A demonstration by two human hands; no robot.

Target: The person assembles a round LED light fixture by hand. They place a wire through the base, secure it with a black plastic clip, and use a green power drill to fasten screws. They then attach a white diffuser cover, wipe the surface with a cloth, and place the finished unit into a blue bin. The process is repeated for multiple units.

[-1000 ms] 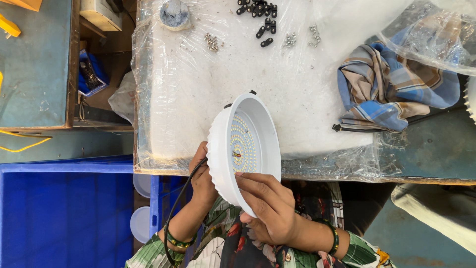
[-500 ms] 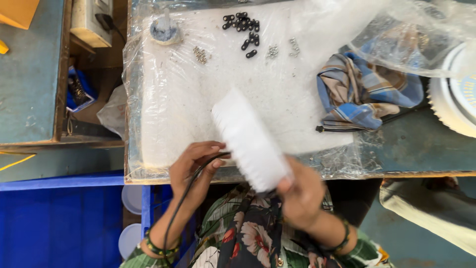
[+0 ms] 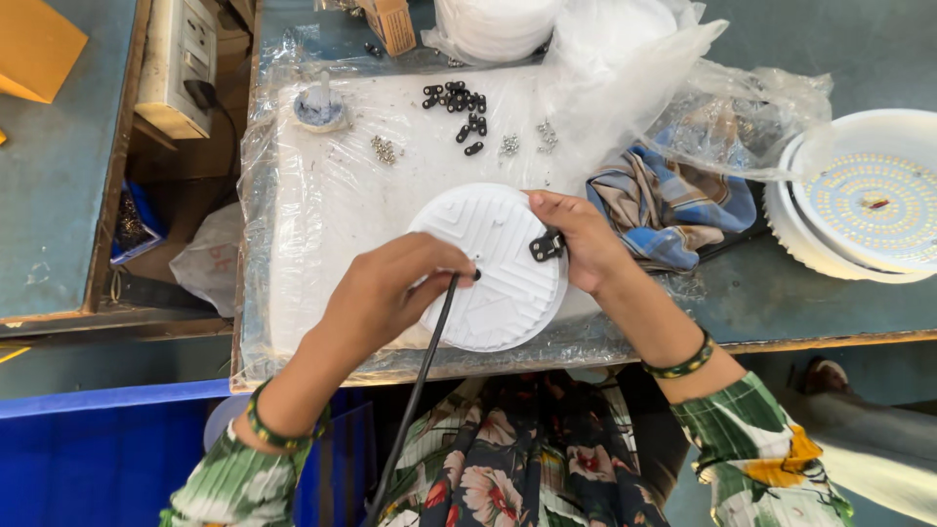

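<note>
A round white lamp housing lies back-side up on the plastic-covered white pad. My left hand pinches a black cable where it enters a hole near the housing's middle. My right hand grips the housing's right rim, with a small black clamp piece at its thumb.
Black clips and small metal screws lie at the pad's far side, beside a small white cup. A striped blue cloth is right of the housing. Stacked lamp housings with an LED plate sit at right. A blue crate stands lower left.
The housing was held tilted with its LED face showing, then turned over; it now lies back-up on the pad. The camera view shifted down the table.
</note>
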